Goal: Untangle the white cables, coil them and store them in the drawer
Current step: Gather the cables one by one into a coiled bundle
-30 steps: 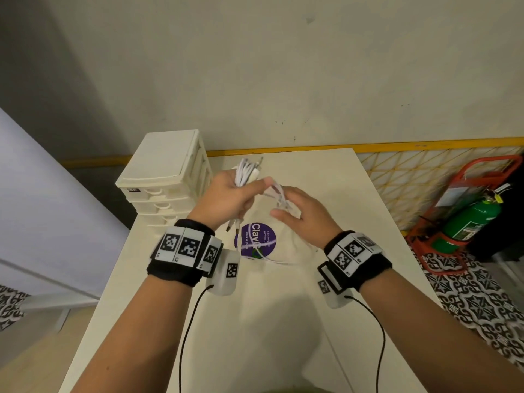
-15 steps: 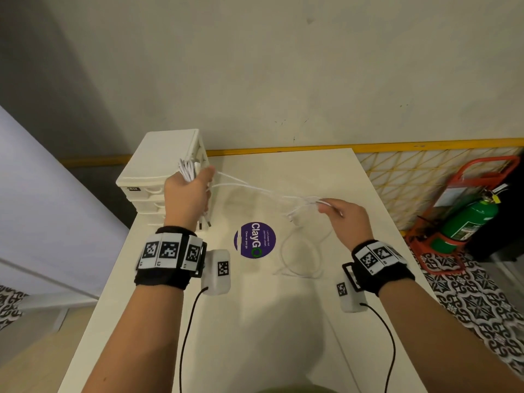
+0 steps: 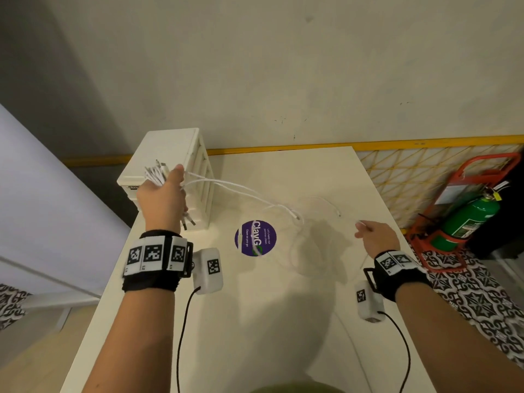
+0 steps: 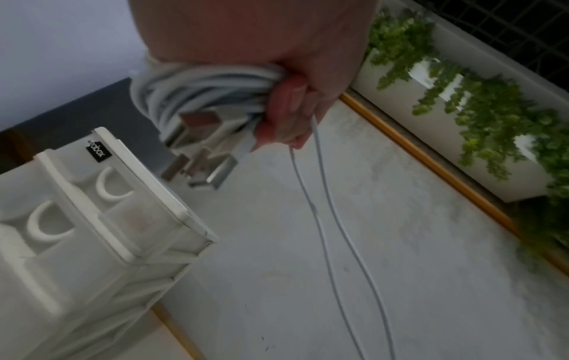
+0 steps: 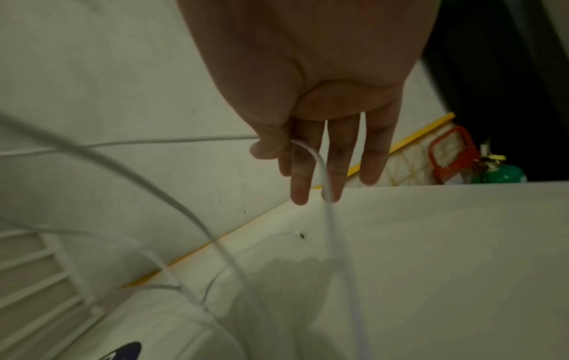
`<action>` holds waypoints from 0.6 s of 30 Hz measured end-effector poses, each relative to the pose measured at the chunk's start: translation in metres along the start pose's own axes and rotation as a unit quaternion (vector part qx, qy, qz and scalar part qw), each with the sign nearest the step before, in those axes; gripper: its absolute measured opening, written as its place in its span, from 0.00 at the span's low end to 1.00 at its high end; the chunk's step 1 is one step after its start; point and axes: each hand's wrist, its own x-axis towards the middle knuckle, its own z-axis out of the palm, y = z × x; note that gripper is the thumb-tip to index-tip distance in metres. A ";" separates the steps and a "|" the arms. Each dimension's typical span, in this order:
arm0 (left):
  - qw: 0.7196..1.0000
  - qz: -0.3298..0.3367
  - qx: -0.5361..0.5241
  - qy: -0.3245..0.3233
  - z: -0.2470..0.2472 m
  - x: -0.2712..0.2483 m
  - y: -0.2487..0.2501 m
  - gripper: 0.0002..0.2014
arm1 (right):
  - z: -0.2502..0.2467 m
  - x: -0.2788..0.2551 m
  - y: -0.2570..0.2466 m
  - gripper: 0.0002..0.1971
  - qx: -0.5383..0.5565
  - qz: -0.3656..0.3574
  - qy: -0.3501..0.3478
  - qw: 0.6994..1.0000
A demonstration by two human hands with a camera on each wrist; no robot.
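My left hand [image 3: 167, 191] grips a coiled bundle of white cables [image 3: 155, 173] beside the top of the white drawer unit [image 3: 170, 146], whose drawers are closed. In the left wrist view the bundle [image 4: 200, 95] fills the fist and several USB plugs [image 4: 203, 168] hang from it. Two white strands [image 3: 241, 188] run from the bundle down to the table. My right hand [image 3: 368, 231] is far to the right. There its thumb and forefinger pinch a thin white cable [image 5: 320, 168], with the other fingers straight. Loose cable ends [image 3: 296, 215] lie on the table.
A round purple sticker [image 3: 255, 238] marks the middle of the white table [image 3: 283, 321]. A yellow grid fence [image 3: 411, 177] and a green fire extinguisher [image 3: 467, 219] in a red stand are off the right edge. Hanging green plants [image 4: 462, 102] show in the left wrist view.
The hands have drawn apart: the left one carried the bundle left to the drawer unit, the right one moved right and pulled a thin cable out of the tangle.
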 end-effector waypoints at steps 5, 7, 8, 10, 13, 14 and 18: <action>0.996 -0.001 0.018 -0.088 0.013 -0.012 -0.001 0.10 | 0.011 -0.006 -0.025 0.29 -0.086 -0.012 -0.115 0.990; 0.990 0.003 0.043 -0.135 0.021 -0.021 -0.002 0.13 | 0.013 -0.013 -0.046 0.34 -0.056 -0.076 -0.121 0.988; 0.986 0.008 0.048 -0.161 0.026 -0.026 -0.002 0.12 | 0.014 -0.020 -0.060 0.34 -0.023 -0.126 -0.104 0.986; 0.978 0.019 0.049 -0.204 0.036 -0.037 -0.002 0.11 | 0.013 -0.039 -0.092 0.34 0.065 -0.226 -0.109 0.966; 0.969 0.013 0.041 -0.245 0.047 -0.049 -0.001 0.12 | 0.015 -0.066 -0.131 0.41 0.102 -0.328 -0.216 0.914; 0.966 0.010 0.038 -0.256 0.049 -0.052 0.000 0.13 | 0.019 -0.072 -0.140 0.43 0.097 -0.337 -0.247 0.903; 0.960 0.009 -0.002 -0.279 0.051 -0.057 0.011 0.16 | 0.037 -0.074 -0.147 0.23 0.073 -0.302 -0.315 0.897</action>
